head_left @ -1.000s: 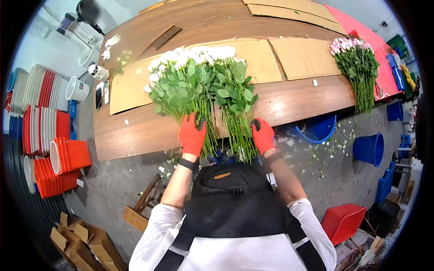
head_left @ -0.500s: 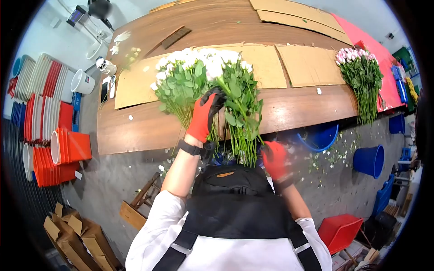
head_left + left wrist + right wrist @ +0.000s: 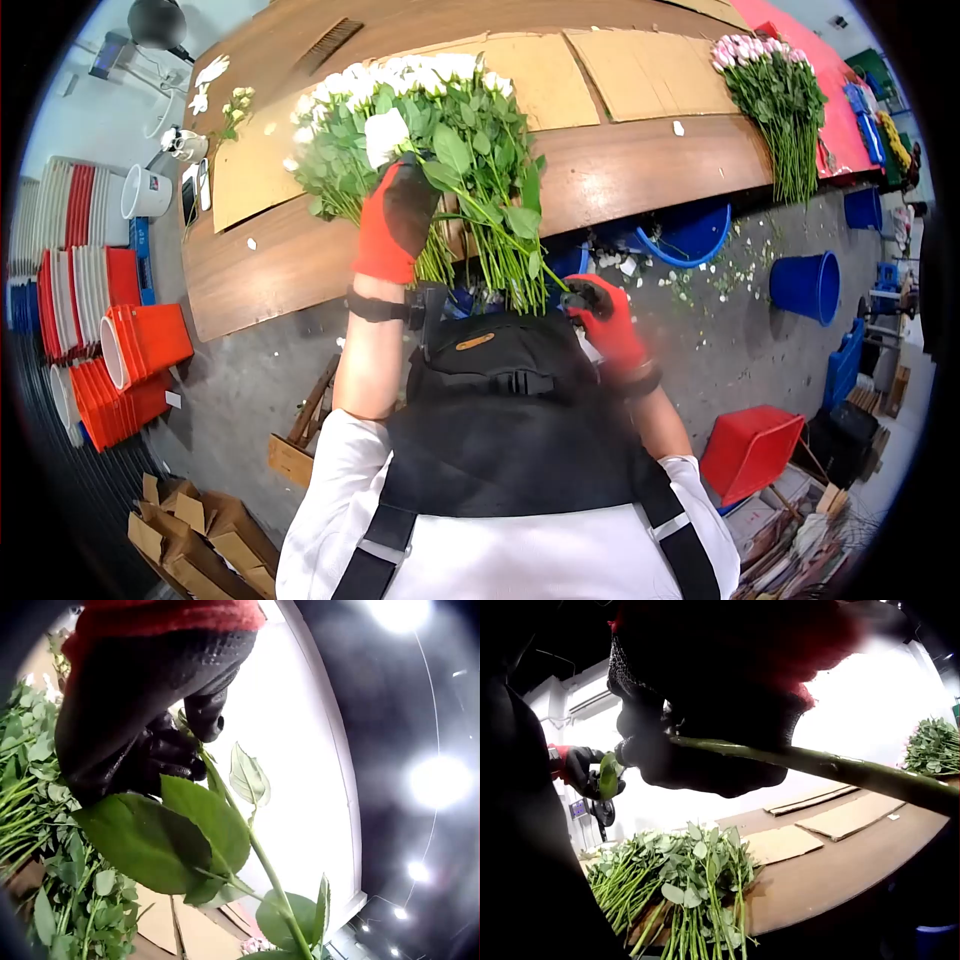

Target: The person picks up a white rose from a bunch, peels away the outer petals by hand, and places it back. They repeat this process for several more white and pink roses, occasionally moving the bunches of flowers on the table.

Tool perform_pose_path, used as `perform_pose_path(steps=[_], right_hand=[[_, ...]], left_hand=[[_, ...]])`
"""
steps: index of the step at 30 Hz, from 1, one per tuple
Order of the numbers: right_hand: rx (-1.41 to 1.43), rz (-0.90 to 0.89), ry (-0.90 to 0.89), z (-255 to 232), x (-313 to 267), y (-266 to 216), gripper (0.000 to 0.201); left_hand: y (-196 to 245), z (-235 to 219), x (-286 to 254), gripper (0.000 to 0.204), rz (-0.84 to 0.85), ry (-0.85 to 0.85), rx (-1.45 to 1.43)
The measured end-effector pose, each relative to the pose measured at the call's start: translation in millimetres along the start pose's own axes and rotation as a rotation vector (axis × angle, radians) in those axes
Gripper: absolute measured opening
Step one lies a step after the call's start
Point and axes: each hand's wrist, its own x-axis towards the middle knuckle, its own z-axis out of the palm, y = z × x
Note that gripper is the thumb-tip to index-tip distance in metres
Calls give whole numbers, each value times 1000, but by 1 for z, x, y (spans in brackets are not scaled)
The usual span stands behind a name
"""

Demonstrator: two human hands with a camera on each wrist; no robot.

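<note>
In the head view my left hand (image 3: 397, 218), in a red and black glove, grips a white rose (image 3: 385, 136) just under its bloom. The left wrist view shows the black fingertips around the top of the green stem (image 3: 262, 859), above several broad leaves. My right hand (image 3: 608, 318), gloved alike, holds the stem's lower end, and in the right wrist view its fingers curl round the stem (image 3: 855, 766). Between the hands the rose slants over a pile of white roses (image 3: 340, 170), whose stems (image 3: 500, 265) stick out past the table's near edge.
The wooden table (image 3: 640, 165) carries cardboard sheets (image 3: 650, 75) and a bunch of pink roses (image 3: 775, 120) at its right end. A blue tub (image 3: 690, 240) is under the near edge. Another blue bucket (image 3: 803, 288) stands on the littered floor, with a red bin (image 3: 752, 455) nearer.
Both hands were at the rose stems on the table. The left hand has lifted a white rose by its top and moved left; the right hand has moved down to the stem's lower end.
</note>
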Motion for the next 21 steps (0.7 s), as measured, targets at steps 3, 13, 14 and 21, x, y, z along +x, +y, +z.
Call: perform_pose_path(steps=[3, 13, 14, 21], right_hand=[[99, 94, -50, -3, 0, -7, 36], [340, 192, -101, -7, -3, -5, 35], [362, 201, -99, -7, -3, -6, 35], [445, 299, -139, -11, 1, -4, 34]], left_hand=[[28, 8, -3, 32, -31, 142, -187], [64, 1, -4, 27, 124, 148, 55], [74, -2, -6, 30, 75, 130, 34], [63, 0, -6, 36, 54, 98, -237]])
